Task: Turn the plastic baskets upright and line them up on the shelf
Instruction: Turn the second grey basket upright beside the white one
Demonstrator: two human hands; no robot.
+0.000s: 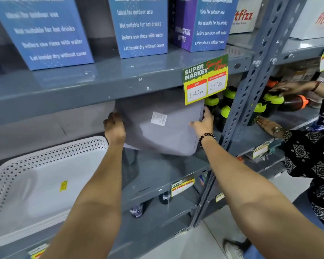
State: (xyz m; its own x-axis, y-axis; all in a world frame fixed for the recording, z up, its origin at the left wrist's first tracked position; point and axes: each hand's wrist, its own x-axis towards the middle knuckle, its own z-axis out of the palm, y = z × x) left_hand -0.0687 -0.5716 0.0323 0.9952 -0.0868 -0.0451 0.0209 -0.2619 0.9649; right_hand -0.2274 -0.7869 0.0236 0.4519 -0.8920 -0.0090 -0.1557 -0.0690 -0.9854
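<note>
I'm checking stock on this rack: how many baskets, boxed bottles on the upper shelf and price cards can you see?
Grey basket, tilted, held by the left hand and right hand: 1
White basket: 1
Blue bottle boxes on the upper shelf: 3
SUPER MARKET price cards: 2
Total: 7

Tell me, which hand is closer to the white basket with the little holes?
Left. The left hand grips the grey basket just above the white basket's far corner; the right hand holds the grey basket's opposite side, farther away.
</note>
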